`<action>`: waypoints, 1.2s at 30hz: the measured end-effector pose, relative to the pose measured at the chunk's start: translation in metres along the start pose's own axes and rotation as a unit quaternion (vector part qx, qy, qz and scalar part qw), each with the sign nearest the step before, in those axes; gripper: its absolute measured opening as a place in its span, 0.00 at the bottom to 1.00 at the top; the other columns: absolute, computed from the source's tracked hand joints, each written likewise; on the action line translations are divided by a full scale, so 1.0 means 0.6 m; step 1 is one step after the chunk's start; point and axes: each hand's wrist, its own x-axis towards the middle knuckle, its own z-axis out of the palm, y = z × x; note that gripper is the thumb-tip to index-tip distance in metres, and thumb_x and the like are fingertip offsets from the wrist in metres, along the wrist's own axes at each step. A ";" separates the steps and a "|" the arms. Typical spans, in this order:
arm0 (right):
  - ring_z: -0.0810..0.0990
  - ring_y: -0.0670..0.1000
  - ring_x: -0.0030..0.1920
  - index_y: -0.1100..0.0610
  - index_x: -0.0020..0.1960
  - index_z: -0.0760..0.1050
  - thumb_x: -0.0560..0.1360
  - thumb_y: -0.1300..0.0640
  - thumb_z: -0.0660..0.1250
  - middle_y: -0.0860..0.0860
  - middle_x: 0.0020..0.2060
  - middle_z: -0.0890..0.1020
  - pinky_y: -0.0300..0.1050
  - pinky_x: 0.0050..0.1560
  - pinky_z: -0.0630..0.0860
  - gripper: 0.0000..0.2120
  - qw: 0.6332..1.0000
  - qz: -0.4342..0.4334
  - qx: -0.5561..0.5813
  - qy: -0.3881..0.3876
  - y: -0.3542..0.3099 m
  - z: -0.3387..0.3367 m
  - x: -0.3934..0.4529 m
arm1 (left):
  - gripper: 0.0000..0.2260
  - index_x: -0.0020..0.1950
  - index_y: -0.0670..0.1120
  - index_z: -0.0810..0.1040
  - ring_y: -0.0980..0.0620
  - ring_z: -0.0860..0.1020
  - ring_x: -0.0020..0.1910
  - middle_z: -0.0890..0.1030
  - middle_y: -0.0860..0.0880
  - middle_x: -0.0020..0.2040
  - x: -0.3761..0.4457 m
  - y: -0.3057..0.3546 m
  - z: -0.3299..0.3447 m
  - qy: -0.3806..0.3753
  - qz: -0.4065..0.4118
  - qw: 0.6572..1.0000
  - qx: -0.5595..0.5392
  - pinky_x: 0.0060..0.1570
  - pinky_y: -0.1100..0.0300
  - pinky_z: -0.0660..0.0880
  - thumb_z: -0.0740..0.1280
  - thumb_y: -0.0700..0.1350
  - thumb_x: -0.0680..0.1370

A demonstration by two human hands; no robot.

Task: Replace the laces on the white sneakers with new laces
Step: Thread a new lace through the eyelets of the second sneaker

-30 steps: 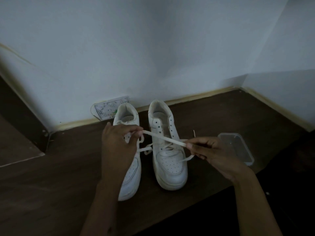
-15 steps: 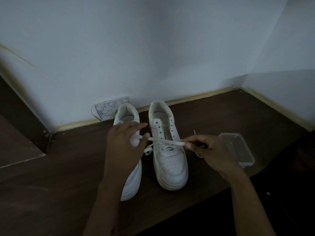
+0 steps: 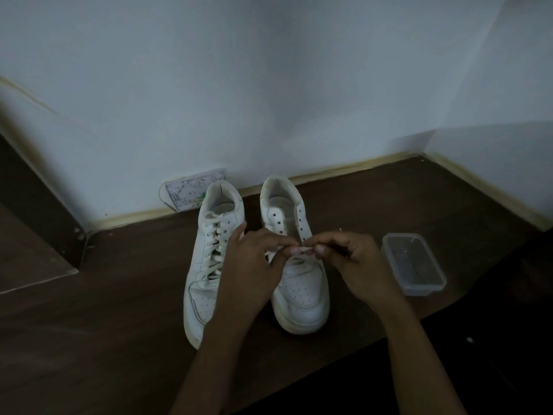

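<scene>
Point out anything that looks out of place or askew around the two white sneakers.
Nothing is spilled or damaged. The one mismatch: the left white sneaker is fully laced, while the right white sneaker has bare upper eyelets. Both hands, left hand and right hand, pinch its flat white lace above it.

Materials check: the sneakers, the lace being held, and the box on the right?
Sneakers: smooth white leather or synthetic look, matte, with punched toe holes; which one is unclear. Lace: flat, limp white strip, likely woven fabric. Box: clear rigid plastic, see-through walls with the dark floor showing through, slightly glossy rim.
</scene>
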 end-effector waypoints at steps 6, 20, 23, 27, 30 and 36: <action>0.84 0.42 0.45 0.54 0.55 0.76 0.73 0.60 0.70 0.44 0.42 0.86 0.34 0.46 0.77 0.11 0.996 -0.005 0.052 0.069 -0.003 0.030 0.006 | 0.04 0.49 0.57 0.84 0.63 0.77 0.49 0.82 0.60 0.44 -0.003 0.003 0.008 0.028 0.016 0.999 0.029 0.70 0.52 0.60 0.72 0.50 0.75; 0.79 0.38 0.43 0.51 0.47 0.80 0.74 0.49 0.70 0.42 0.40 0.81 0.31 0.43 0.73 0.06 0.964 0.009 -0.204 0.170 0.025 0.068 0.005 | 0.04 0.46 0.54 0.85 0.56 0.78 0.46 0.81 0.57 0.44 -0.007 -0.017 0.024 0.069 -0.067 0.991 0.088 0.57 0.43 0.72 0.75 0.49 0.72; 0.80 0.39 0.38 0.53 0.43 0.82 0.73 0.51 0.68 0.41 0.36 0.81 0.41 0.44 0.78 0.07 0.962 -0.032 -0.208 0.173 0.025 0.065 0.007 | 0.04 0.45 0.53 0.85 0.54 0.77 0.46 0.81 0.55 0.43 -0.008 -0.017 0.026 0.067 -0.051 0.992 0.095 0.56 0.43 0.72 0.76 0.48 0.71; 0.80 0.39 0.37 0.52 0.42 0.82 0.73 0.46 0.65 0.39 0.35 0.81 0.57 0.46 0.78 0.11 0.965 -0.053 -0.193 0.171 0.033 0.066 0.006 | 0.02 0.44 0.51 0.86 0.50 0.77 0.48 0.79 0.53 0.45 -0.010 -0.019 0.028 0.075 0.007 0.987 0.140 0.57 0.41 0.72 0.75 0.47 0.72; 0.80 0.39 0.37 0.51 0.41 0.81 0.73 0.46 0.65 0.38 0.35 0.81 0.59 0.48 0.77 0.11 0.968 -0.065 -0.182 0.163 0.033 0.069 0.003 | 0.09 0.43 0.51 0.86 0.48 0.76 0.50 0.79 0.52 0.46 -0.009 -0.018 0.031 0.075 0.018 0.983 0.165 0.57 0.40 0.71 0.67 0.51 0.74; 0.79 0.38 0.38 0.51 0.41 0.81 0.73 0.47 0.65 0.40 0.35 0.81 0.59 0.50 0.76 0.11 0.968 -0.068 -0.182 0.160 0.034 0.066 0.003 | 0.08 0.41 0.52 0.86 0.49 0.71 0.55 0.78 0.54 0.47 -0.010 -0.016 0.038 0.090 0.003 0.982 0.167 0.59 0.41 0.69 0.67 0.51 0.73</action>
